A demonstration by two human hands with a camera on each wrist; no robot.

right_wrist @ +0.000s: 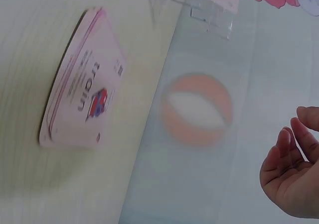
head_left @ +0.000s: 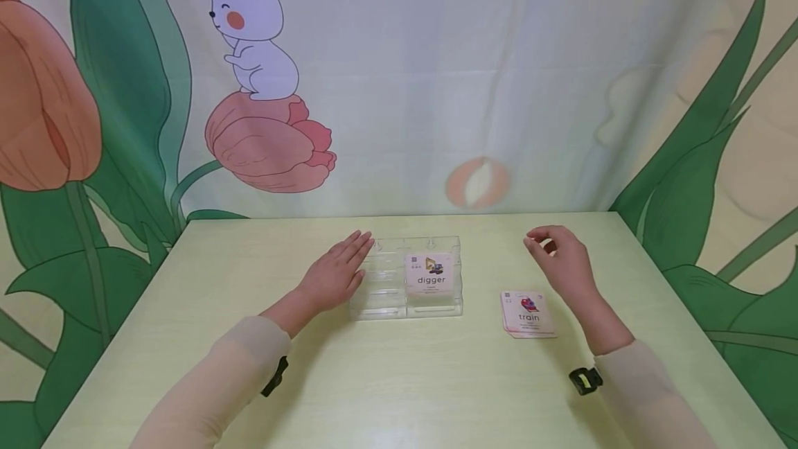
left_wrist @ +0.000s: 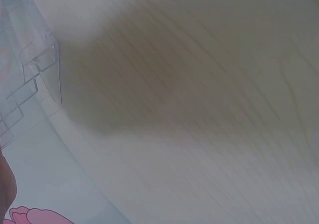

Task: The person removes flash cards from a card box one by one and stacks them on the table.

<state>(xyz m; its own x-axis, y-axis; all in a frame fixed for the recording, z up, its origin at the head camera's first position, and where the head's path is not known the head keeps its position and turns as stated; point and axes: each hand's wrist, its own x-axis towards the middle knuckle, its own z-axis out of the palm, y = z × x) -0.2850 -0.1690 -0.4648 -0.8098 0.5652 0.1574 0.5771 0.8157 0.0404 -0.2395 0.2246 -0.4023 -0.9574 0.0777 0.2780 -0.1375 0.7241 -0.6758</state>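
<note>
A clear plastic rack (head_left: 380, 303) with stepped slots stands on the table, and a card (head_left: 430, 274) printed "digger" with a picture of a digger leans in its right half. My left hand (head_left: 333, 272) is at the rack's left side with fingers straight, fingertips overlapping its upper left edge in the head view. To the right of the rack lies a small stack of cards (head_left: 528, 315), the top one reading "train". My right hand (head_left: 564, 262) hovers above and beyond that stack, fingers loosely bent and thumb near the index finger, holding nothing.
The pale wooden table (head_left: 399, 386) ends at a printed curtain (head_left: 399, 89) with a rabbit and tulips behind the rack. A black strap device (head_left: 586, 380) hangs at the right wrist, another (head_left: 274, 376) at the left.
</note>
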